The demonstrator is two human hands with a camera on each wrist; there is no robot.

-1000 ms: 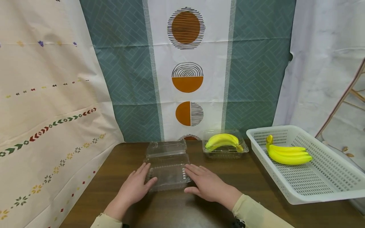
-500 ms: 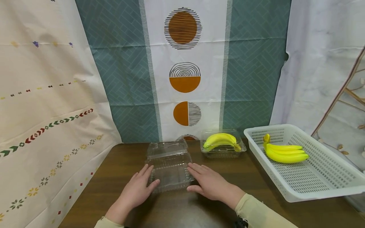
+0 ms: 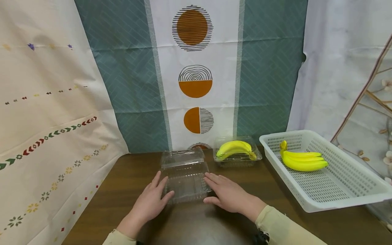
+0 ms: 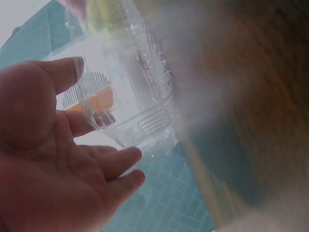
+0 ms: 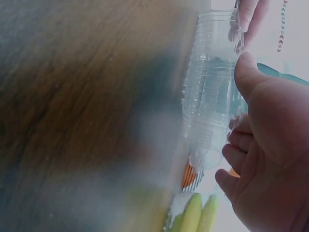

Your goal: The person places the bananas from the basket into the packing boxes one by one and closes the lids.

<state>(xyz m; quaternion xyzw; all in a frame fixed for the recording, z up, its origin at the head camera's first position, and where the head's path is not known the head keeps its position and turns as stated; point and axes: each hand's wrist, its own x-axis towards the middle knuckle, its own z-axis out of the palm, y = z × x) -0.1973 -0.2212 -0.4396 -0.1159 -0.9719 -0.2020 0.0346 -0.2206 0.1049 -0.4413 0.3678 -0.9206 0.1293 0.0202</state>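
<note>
Table [image 3: 190, 226] far edge meets the cloth [image 3: 128, 68]; its L edge slants along the patterned cloth [image 3: 61, 143]. Box [image 3: 186, 182] is see-through, unfolded, one half nr, one far, the far half close to the far edge. Room: wood shows along box's L side, nr of it btwn the wrists, & in a strip btwn R hand [image 3: 228, 194] & tub [image 3: 332, 205]. Full box [image 3: 237, 163], w/ bananas [image 3: 234, 148] in it, sits far R, just beside tub's far L corner. Tub holds a bunch [image 3: 303, 165] at its far L end.

Box is btwn hands: L hand [image 3: 150, 202] at its L side, R hand at its R. Both loosely extended, no curl round it; fingertips at box edges, contact hard to tell.
</note>
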